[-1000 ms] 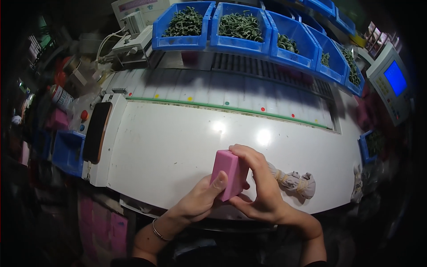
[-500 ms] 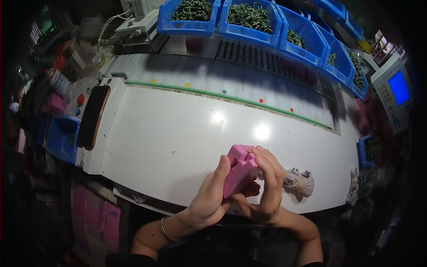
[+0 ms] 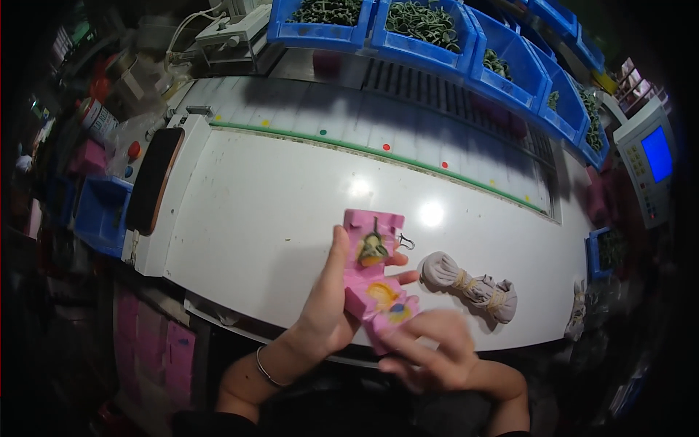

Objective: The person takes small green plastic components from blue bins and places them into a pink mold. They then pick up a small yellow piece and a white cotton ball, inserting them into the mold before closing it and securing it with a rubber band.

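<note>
A pink rubber mould (image 3: 352, 271) lies folded open in my left hand (image 3: 324, 306), its two halves hinged near the middle. In the upper half sits a small greenish piece (image 3: 373, 247) with a yellowish lower end. The lower half has a yellow-stained hollow (image 3: 381, 293) and a blue spot beside it. My left thumb runs along the mould's left edge, while fingertips show past its right side. My right hand (image 3: 437, 349) is at the mould's lower end, its fingers blurred by motion; whether they grip it is unclear.
Grey cloth (image 3: 466, 282) tied with bands lies right of the mould, with a small dark wire loop (image 3: 406, 242) behind it. Blue bins (image 3: 429, 54) of green pieces line the back. A phone (image 3: 155, 182) lies left; a control panel (image 3: 652, 153) stands right.
The mould was closed between both hands; now it is opened out, showing the greenish piece inside. My right hand has moved down to its lower end. More of the grey cloth shows.
</note>
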Available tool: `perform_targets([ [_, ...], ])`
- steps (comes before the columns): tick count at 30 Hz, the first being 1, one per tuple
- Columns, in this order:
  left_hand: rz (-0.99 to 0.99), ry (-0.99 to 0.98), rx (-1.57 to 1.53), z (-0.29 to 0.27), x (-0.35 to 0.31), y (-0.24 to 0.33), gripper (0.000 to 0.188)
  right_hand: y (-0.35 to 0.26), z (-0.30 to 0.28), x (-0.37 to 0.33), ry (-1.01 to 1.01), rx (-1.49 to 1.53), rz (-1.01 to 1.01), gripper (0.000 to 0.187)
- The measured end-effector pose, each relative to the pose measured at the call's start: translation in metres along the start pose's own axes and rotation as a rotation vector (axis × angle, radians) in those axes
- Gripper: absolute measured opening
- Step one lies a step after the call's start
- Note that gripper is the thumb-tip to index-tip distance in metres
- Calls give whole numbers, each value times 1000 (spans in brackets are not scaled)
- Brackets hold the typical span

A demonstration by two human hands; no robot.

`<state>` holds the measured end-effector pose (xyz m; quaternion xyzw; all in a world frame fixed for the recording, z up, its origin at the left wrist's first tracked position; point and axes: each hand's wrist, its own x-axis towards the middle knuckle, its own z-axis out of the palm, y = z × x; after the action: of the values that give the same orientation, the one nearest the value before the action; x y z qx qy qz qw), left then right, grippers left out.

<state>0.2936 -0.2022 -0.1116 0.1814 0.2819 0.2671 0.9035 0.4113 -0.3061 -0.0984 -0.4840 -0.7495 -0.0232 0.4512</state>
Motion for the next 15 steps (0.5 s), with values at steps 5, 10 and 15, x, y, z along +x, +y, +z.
perform_targets([
  [5,21,-120,-3,-15,8,4,67,-1,7,-1,-176,144,-74,23],
  [10,49,-143,242,-14,-2,0,59,11,-8,27,64,153,336,19],
  [15,127,-361,432,2,-12,9,69,41,5,37,-37,262,645,20],
])
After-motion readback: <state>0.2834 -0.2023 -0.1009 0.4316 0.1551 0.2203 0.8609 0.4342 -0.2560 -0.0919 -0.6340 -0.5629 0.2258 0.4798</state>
